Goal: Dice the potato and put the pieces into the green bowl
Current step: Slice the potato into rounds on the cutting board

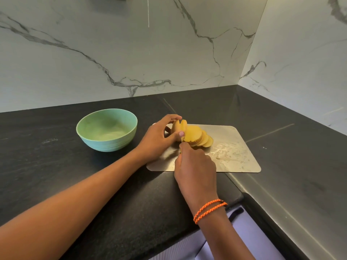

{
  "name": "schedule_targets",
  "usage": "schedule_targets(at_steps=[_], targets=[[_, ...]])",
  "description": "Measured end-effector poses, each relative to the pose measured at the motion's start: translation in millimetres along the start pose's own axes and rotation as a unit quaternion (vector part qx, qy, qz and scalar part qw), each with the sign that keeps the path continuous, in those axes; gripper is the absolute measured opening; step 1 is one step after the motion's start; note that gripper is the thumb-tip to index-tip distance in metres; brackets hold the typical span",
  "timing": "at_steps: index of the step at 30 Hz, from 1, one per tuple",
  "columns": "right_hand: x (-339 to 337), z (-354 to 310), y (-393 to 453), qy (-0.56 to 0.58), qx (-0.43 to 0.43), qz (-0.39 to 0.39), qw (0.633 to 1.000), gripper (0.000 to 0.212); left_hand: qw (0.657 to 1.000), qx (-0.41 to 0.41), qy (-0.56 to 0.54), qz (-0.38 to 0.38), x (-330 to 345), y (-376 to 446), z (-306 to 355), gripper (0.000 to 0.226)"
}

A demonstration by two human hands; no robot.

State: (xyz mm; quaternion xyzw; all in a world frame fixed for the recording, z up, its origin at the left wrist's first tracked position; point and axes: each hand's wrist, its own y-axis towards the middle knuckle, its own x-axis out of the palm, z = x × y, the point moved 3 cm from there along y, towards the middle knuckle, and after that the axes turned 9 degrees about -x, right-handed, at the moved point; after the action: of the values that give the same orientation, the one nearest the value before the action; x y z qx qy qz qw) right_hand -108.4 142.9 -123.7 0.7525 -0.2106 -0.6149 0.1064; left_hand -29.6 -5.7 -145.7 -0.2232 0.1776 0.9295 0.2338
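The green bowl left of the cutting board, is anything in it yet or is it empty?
Empty. The round green bowl shows only its bare inside; the yellow potato slices all lie on the metal cutting board.

Both forearms bare, no sleeves. Right wrist: orange braided cord bracelet (210, 210), wrapped twice (dark flecks in the weave). Left thumbnail (181, 133) painted pale pink. Lavender ribbed garment (189, 246) at lower frame edge.

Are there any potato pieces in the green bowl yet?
No, the green bowl looks bare inside, while the cut potato slices all lie on the cutting board.
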Motion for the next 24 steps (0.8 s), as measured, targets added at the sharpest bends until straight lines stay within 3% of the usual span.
schedule_targets(at_steps=[2, 6, 11, 18, 24], targets=[[-2, -2, -6, -0.008, 0.0, -0.012, 1.0, 0.019, 0.999, -0.029, 0.004, 0.02, 0, 3, -2, 0.044], [-4, 2, -14, 0.01, 0.019, -0.013, 1.0, 0.032, 0.997, -0.061, -0.012, 0.035, 1, 5, -3, 0.049], [-9, 7, -11, 0.042, 0.05, 0.065, 0.996, 0.033, 0.998, -0.043, -0.043, 0.022, -1, 0, -3, 0.059], [-7, 14, 0, 0.077, 0.048, 0.065, 0.994, 0.036, 0.997, -0.013, -0.077, 0.013, -3, -3, 3, 0.036], [-5, 16, 5, 0.077, 0.042, 0.088, 0.992, 0.034, 0.998, -0.013, -0.068, 0.01, -4, 0, 0, 0.037]])
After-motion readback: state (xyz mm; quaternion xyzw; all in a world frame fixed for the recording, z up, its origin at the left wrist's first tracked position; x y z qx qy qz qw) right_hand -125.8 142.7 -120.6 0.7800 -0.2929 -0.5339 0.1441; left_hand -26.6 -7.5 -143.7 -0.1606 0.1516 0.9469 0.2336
